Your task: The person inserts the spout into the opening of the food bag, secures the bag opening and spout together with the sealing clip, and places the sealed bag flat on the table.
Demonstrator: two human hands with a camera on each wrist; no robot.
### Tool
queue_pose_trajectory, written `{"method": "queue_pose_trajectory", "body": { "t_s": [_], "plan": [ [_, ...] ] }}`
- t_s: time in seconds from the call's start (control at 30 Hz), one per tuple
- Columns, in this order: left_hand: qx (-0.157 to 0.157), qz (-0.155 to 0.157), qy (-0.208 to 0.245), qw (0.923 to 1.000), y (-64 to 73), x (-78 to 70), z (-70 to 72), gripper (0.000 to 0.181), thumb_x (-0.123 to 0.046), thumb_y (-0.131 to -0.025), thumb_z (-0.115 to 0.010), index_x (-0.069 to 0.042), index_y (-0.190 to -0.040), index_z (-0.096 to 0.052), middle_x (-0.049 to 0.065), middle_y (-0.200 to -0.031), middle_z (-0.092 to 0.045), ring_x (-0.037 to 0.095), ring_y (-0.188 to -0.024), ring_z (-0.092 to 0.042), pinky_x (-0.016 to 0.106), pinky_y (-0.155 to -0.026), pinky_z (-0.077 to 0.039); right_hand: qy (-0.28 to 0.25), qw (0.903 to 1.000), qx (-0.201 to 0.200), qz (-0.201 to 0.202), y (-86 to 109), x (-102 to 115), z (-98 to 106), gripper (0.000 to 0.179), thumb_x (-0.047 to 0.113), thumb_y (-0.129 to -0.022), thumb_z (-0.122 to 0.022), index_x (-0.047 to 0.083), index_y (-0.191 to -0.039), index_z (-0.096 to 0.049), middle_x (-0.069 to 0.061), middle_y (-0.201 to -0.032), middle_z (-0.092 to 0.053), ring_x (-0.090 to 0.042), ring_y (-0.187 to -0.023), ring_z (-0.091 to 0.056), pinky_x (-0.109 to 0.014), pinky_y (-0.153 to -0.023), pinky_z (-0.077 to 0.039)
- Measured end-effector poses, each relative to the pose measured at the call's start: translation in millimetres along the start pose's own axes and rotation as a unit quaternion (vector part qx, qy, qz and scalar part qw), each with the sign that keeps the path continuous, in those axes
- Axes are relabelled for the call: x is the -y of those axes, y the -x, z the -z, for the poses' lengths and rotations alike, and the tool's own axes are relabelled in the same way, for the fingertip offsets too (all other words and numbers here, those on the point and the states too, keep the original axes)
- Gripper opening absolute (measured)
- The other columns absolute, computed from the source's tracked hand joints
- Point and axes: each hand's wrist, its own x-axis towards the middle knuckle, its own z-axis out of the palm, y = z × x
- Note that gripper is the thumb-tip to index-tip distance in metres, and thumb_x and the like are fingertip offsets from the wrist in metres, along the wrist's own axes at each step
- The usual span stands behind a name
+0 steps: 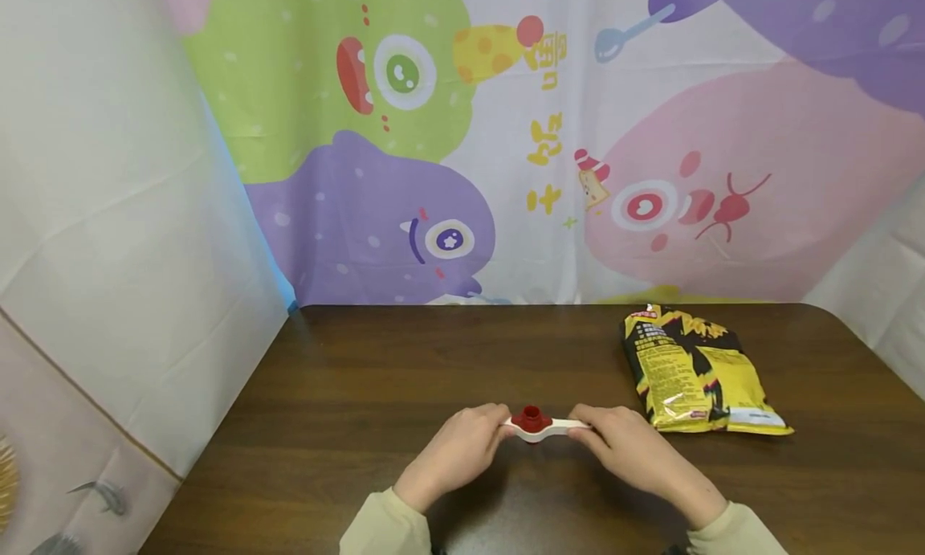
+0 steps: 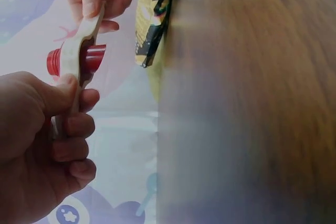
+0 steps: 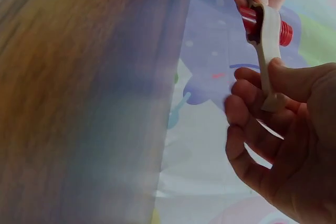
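Held level between both hands above the table is a white plastic two-armed piece (image 1: 533,437) with a short red tube (image 1: 531,416) through its middle. One end of that tube looks threaded in the left wrist view. My left hand (image 1: 462,446) pinches one white arm, thumb against its face and fingers curled behind. On the opposite arm, my right hand (image 1: 627,452) grips with thumb and fingers, and the arm's flared tip (image 3: 274,102) shows in the right wrist view. The right hand's other fingers bend loosely below it.
A yellow and black snack bag (image 1: 704,374) lies on the right side of the dark wooden table (image 1: 405,362), beyond the right hand. Behind the table's back edge hangs a cloth (image 1: 520,137) printed with cartoon monsters. Pale fabric (image 1: 123,177) hangs along the left.
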Motion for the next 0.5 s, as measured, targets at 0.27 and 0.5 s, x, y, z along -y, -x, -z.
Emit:
{"method": "queue_pose_trajectory", "body": {
  "t_s": [0.27,0.5],
  "plan": [
    [-0.038,-0.001,-0.019,0.9991,-0.7,-3.0,-1.5,0.026,-0.025,-0.089,-0.055,-0.013,-0.069,-0.043,-0.007,-0.062,-0.036,0.008,-0.054,-0.034,0.018,-0.051,-0.029,0.021,0.9991,-0.036,0.008,-1.4,2.0,-2.1,0.011,0.028,-0.089,-0.056,0.020,-0.081,-0.057,0.016,-0.059,-0.038,0.002,-0.049,-0.030,-0.018,-0.047,-0.029],
    [-0.058,0.016,-0.021,0.9980,-1.6,-6.3,-2.1,0.023,-0.024,-0.088,-0.056,-0.012,-0.071,-0.047,-0.006,-0.061,-0.040,0.007,-0.053,-0.037,0.019,-0.050,-0.033,0.052,0.9971,-0.053,-0.013,-2.7,4.5,-1.7,0.011,0.028,-0.089,-0.056,0.021,-0.082,-0.053,0.013,-0.059,-0.037,-0.001,-0.051,-0.033,-0.019,-0.048,-0.030]
  ]
}}
